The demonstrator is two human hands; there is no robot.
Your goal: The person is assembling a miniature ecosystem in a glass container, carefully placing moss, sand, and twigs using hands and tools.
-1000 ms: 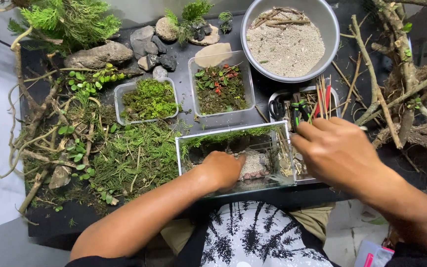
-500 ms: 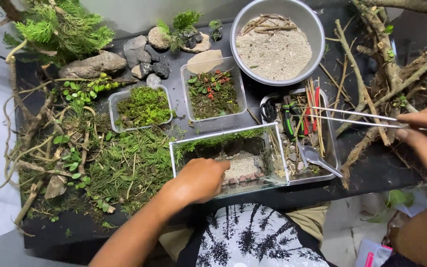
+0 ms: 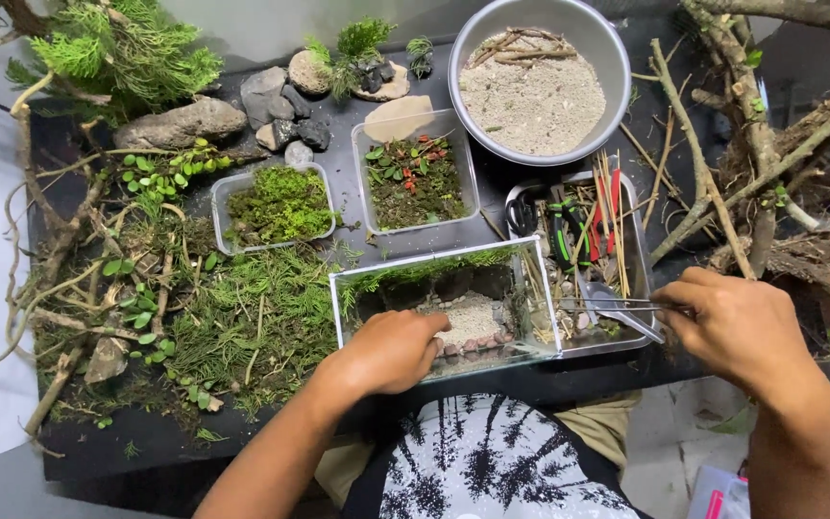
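A: What do we see at the centre of the view?

B: We see a rectangular clear glass tank (image 3: pixel 444 308) at the near edge of the black tabletop (image 3: pixel 338 192), holding pale sand, small brown pebbles and a green moss strip along its far wall. Our left hand (image 3: pixel 391 351) rests over the tank's near-left corner, fingers curled down onto the pebbles; whether it pinches one we cannot tell.

A: And the right hand?

B: Our right hand (image 3: pixel 727 327) is closed around long metal tweezers (image 3: pixel 617 305), whose tips point left across the clear plastic tool tray (image 3: pixel 638 279) just right of the tank. That tray holds scissors, red and green handled tools and thin wooden sticks.

A: Which step do we judge to be in hand?

B: We judge it to be planting the tank: the tweezers are gripped but carry nothing. The next move calls for picking a sprig with the tips and steadying the glass.

A: What surrounds the work?

B: Farther back stand a clear tub of bright green moss (image 3: pixel 276 204), a clear tub of dark soil with red-flecked plants (image 3: pixel 415 181) and a round metal bowl of pale sand (image 3: pixel 535 82). Grey stones (image 3: pixel 184 123) lie far left, loose moss and vines to the left, bare branches (image 3: pixel 722 144) to the right.
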